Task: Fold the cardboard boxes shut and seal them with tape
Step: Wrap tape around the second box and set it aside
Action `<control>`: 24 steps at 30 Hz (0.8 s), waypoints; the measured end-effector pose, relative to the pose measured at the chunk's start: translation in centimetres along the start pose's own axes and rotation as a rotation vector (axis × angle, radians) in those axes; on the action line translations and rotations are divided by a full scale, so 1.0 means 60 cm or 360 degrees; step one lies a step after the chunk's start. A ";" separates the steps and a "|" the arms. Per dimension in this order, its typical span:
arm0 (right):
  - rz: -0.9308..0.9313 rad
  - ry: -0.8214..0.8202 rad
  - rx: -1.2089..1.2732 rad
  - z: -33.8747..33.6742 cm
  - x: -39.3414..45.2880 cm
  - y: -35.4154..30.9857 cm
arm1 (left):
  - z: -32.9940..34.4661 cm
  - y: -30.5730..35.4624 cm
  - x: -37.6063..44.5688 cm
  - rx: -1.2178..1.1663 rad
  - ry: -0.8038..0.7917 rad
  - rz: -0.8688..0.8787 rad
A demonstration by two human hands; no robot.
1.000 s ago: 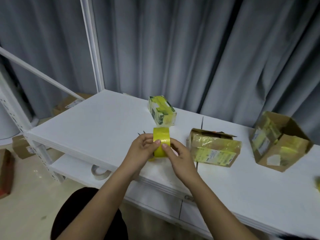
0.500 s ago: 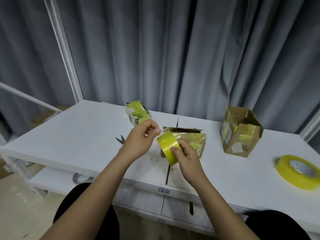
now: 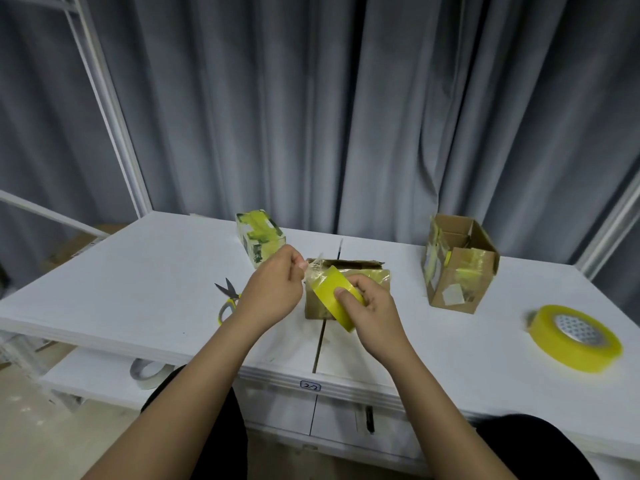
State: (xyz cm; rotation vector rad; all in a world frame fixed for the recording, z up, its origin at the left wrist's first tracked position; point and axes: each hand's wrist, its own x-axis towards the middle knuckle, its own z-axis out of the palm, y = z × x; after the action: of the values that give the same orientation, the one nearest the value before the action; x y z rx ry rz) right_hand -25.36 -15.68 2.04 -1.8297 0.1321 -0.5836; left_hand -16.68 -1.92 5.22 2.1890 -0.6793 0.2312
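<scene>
Head view, my listing from left: scissors (image 3: pixel 228 296) flat on the white table (image 3: pixel 138 271); taped small box (image 3: pixel 260 239) behind them; left hand (image 3: pixel 273 292) pinching the clear tape end (image 3: pixel 313 268); right hand (image 3: pixel 372 308) gripping the yellow tape roll (image 3: pixel 334 301) above the middle box (image 3: pixel 367 271); open cardboard box (image 3: pixel 457 263) upright; large tape roll (image 3: pixel 576 337) lying far right.

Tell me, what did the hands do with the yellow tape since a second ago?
The left hand let go of the tape roll and now pinches the loose tape end, peeled a short way up and left. The right hand went on holding the roll, which tilted and moved over the middle box. The boxes, the scissors and the big roll lie where they were.
</scene>
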 end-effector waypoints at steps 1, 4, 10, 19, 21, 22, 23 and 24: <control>0.0004 -0.0019 0.0007 0.000 0.000 -0.002 | -0.001 -0.002 0.000 -0.0079 -0.0018 -0.0048; 0.0019 -0.0053 0.0030 0.001 0.002 -0.007 | -0.002 -0.004 -0.002 -0.0265 0.0046 -0.0060; 0.0003 -0.0056 0.0055 0.008 0.000 -0.013 | -0.009 0.002 -0.003 -0.0420 0.0061 -0.0006; -0.0010 0.0086 -0.0047 0.019 0.001 -0.004 | -0.014 0.006 -0.006 -0.0188 0.0036 -0.0032; -0.0034 0.0135 -0.0107 0.022 0.000 0.000 | -0.018 0.010 -0.007 -0.0156 0.0030 -0.0022; -0.0041 0.0161 -0.0152 0.023 0.001 0.002 | -0.018 0.013 -0.008 -0.0152 0.0038 -0.0010; -0.0040 0.0182 -0.0189 0.024 0.002 0.005 | -0.018 0.017 -0.011 -0.0154 0.0052 0.0009; -0.0032 0.0197 -0.0218 0.025 0.003 0.007 | -0.016 0.020 -0.014 -0.0155 0.0073 0.0035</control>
State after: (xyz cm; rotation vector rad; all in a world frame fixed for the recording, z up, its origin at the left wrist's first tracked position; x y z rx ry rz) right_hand -24.47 -14.61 1.38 -1.9291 0.2421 -0.7172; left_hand -17.98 -1.50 6.34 2.0785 -0.6756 0.2536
